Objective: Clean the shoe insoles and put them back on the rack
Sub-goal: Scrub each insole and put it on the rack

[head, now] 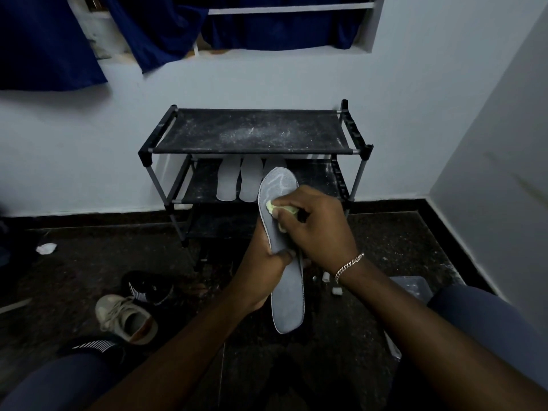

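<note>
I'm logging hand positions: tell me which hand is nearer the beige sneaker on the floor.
Left. The left hand grips the insole midway, closer to the beige sneaker; the right hand is farther away.

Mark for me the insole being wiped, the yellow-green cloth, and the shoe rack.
insole [289, 304]: head view, on its bare heel half below the hands.
yellow-green cloth [271, 206]: head view, on the bit showing by the right hand's fingertips.
shoe rack [249, 132]: head view, on its dusty top shelf.

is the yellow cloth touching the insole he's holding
Touching. The head view shows the right hand pressing the yellow cloth flat against the grey insole.
</note>
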Motion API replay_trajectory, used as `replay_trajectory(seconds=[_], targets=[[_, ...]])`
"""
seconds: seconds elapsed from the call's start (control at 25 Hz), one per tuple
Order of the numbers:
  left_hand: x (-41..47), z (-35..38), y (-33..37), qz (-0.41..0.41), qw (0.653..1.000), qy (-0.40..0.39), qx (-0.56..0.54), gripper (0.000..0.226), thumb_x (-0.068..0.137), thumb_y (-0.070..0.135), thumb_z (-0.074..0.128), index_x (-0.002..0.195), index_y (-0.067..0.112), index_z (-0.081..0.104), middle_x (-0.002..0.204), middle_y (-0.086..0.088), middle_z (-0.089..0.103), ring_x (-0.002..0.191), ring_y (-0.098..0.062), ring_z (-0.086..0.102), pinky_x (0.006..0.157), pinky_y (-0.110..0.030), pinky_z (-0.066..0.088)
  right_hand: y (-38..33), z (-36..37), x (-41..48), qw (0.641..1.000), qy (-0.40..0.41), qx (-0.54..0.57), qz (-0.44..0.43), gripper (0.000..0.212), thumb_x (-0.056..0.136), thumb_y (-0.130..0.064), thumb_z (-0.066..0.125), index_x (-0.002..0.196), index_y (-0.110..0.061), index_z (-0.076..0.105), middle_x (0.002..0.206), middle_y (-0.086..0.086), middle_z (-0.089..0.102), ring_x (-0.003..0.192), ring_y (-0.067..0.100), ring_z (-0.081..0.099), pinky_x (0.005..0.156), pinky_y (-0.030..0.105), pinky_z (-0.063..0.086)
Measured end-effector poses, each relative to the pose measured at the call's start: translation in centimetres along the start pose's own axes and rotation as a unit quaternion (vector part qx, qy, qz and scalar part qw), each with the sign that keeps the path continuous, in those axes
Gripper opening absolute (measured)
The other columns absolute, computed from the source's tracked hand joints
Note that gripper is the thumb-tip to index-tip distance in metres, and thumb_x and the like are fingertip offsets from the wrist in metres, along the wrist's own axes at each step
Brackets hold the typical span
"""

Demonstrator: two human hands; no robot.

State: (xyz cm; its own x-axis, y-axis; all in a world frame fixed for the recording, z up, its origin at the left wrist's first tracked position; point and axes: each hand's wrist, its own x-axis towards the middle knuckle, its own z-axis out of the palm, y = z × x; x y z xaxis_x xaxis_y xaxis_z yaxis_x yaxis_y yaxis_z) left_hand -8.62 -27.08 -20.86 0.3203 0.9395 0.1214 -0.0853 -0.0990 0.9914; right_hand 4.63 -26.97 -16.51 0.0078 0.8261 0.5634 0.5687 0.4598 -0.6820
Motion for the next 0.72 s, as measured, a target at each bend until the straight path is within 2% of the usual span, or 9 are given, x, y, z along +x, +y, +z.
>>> replay_trajectory(seconds=[0.08, 0.16, 0.28, 0.32, 0.44, 0.52, 0.6, 0.64, 0.72], targets=[[0.04, 0.24, 0.10, 0.009, 1.000, 0.002, 0.001, 0.058, 0.091, -0.020, 0.049, 0.143, 0.006, 0.042, 0.129, -0.009, 0.061, 0.123, -0.020, 0.060, 0.096, -0.032, 0.053, -0.34, 0.35, -0.33, 0.999, -0.032, -0.004, -0.018, 0.015, 0.087, -0.014, 0.075, 0.101, -0.016, 0.079, 0.097, -0.007, 0.073, 0.090, 0.004, 0.067, 0.082, 0.030, 0.056], [-0.11, 0.21, -0.01, 0.006, 1.000, 0.004, -0.005, 0.059, 0.091, -0.020, 0.049, 0.143, 0.006, 0.041, 0.128, -0.008, 0.062, 0.121, -0.017, 0.061, 0.093, -0.033, 0.054, -0.25, 0.31, -0.35, 0.999, -0.041, -0.010, -0.022, 0.015, 0.088, -0.015, 0.075, 0.101, -0.017, 0.079, 0.097, -0.008, 0.073, 0.090, 0.003, 0.067, 0.082, 0.031, 0.056], [-0.28, 0.11, -0.08, -0.011, 1.000, -0.013, -0.012, 0.075, 0.087, -0.017, 0.050, 0.150, 0.019, 0.033, 0.140, -0.007, 0.056, 0.130, -0.024, 0.055, 0.103, -0.051, 0.048, 0.02, -0.06, 0.16, 1.000, 0.010, 0.006, -0.001, 0.013, 0.087, -0.015, 0.075, 0.100, -0.017, 0.079, 0.096, -0.009, 0.073, 0.089, 0.004, 0.068, 0.081, 0.034, 0.056], [-0.28, 0.25, -0.05, -0.010, 1.000, -0.013, -0.009, 0.074, 0.088, -0.017, 0.050, 0.150, 0.019, 0.034, 0.141, -0.008, 0.055, 0.131, -0.024, 0.054, 0.105, -0.051, 0.047, -0.13, 0.03, 0.07, 1.000, 0.010, 0.007, -0.004, 0.014, 0.087, -0.014, 0.075, 0.100, -0.016, 0.079, 0.096, -0.008, 0.073, 0.089, 0.004, 0.068, 0.081, 0.034, 0.056], [-0.23, 0.58, 0.22, 0.004, 1.000, 0.000, -0.007, 0.058, 0.095, -0.018, 0.045, 0.145, 0.010, 0.040, 0.134, -0.010, 0.059, 0.127, -0.019, 0.057, 0.102, -0.038, 0.049, -0.43, 0.48, -0.62, 0.999, -0.032, -0.008, -0.024, 0.013, 0.088, -0.014, 0.074, 0.099, -0.016, 0.079, 0.095, -0.008, 0.072, 0.089, 0.004, 0.067, 0.080, 0.033, 0.056], [-0.31, 0.32, 0.03, -0.008, 1.000, -0.012, -0.010, 0.073, 0.090, -0.024, 0.045, 0.149, 0.017, 0.034, 0.138, -0.008, 0.057, 0.127, -0.021, 0.057, 0.099, -0.041, 0.052, 0.03, 0.24, -0.30, 1.000, -0.013, -0.011, -0.015, 0.011, 0.088, -0.016, 0.074, 0.097, -0.017, 0.080, 0.094, -0.008, 0.072, 0.087, 0.005, 0.068, 0.078, 0.036, 0.056], [-0.30, 0.09, -0.03, -0.026, 0.999, -0.025, -0.005, 0.085, 0.086, -0.024, 0.048, 0.152, 0.027, 0.029, 0.142, -0.007, 0.053, 0.130, -0.026, 0.054, 0.100, -0.054, 0.050, 0.19, 0.01, 0.22, 1.000, 0.010, -0.004, -0.007, 0.011, 0.088, -0.014, 0.074, 0.097, -0.017, 0.080, 0.095, -0.008, 0.072, 0.087, 0.006, 0.068, 0.079, 0.037, 0.057], [-0.16, 0.06, -0.11, -0.023, 1.000, -0.021, 0.004, 0.083, 0.086, -0.022, 0.050, 0.151, 0.025, 0.030, 0.142, -0.008, 0.054, 0.131, -0.026, 0.054, 0.103, -0.057, 0.047, -0.01, 0.07, 0.23, 1.000, 0.002, -0.002, -0.011, 0.012, 0.088, -0.013, 0.074, 0.098, -0.017, 0.080, 0.095, -0.008, 0.072, 0.088, 0.005, 0.068, 0.079, 0.036, 0.057], [0.01, 0.13, -0.40, -0.007, 1.000, -0.008, 0.017, 0.069, 0.089, -0.020, 0.052, 0.148, 0.011, 0.035, 0.137, -0.011, 0.057, 0.128, -0.022, 0.056, 0.106, -0.053, 0.046, -0.51, 0.43, -0.24, 0.999, -0.039, -0.020, -0.027, 0.013, 0.089, -0.015, 0.072, 0.099, -0.019, 0.079, 0.096, -0.010, 0.072, 0.088, 0.003, 0.067, 0.079, 0.033, 0.056]])
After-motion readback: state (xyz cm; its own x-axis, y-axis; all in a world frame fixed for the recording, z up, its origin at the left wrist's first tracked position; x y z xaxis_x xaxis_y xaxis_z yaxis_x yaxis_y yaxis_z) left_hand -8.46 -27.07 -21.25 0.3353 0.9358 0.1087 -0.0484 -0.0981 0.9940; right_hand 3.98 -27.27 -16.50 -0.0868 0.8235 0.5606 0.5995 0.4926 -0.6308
